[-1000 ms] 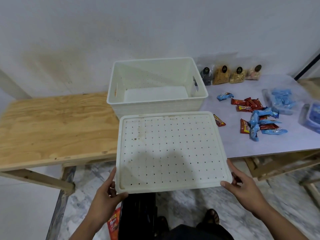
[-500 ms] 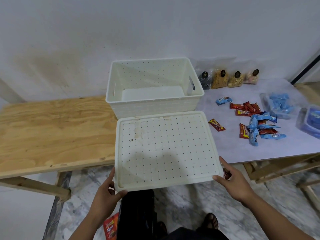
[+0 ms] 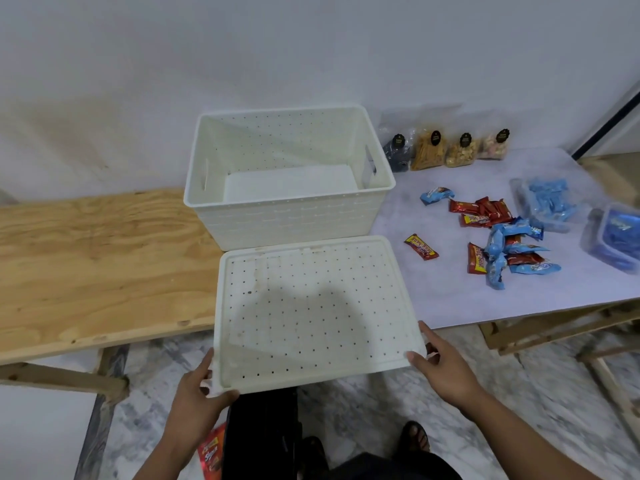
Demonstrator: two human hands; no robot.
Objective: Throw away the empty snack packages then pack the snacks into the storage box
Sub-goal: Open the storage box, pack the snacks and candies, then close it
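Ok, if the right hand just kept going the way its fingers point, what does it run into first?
The right hand points up and left, already gripping the near right corner of the white lid. Going straight on, it would press into the lid itself; beyond that lies the storage box, though depth is unclear.

The storage box (image 3: 289,178) stands at 12 o'clock on the table (image 3: 450,299), the lid (image 3: 317,311) just before it at 6. Loose snacks (image 3: 498,237) lie at 3 o'clock, four pouches (image 3: 450,150) behind them at 1, and the plywood bench (image 3: 97,265) at 9.
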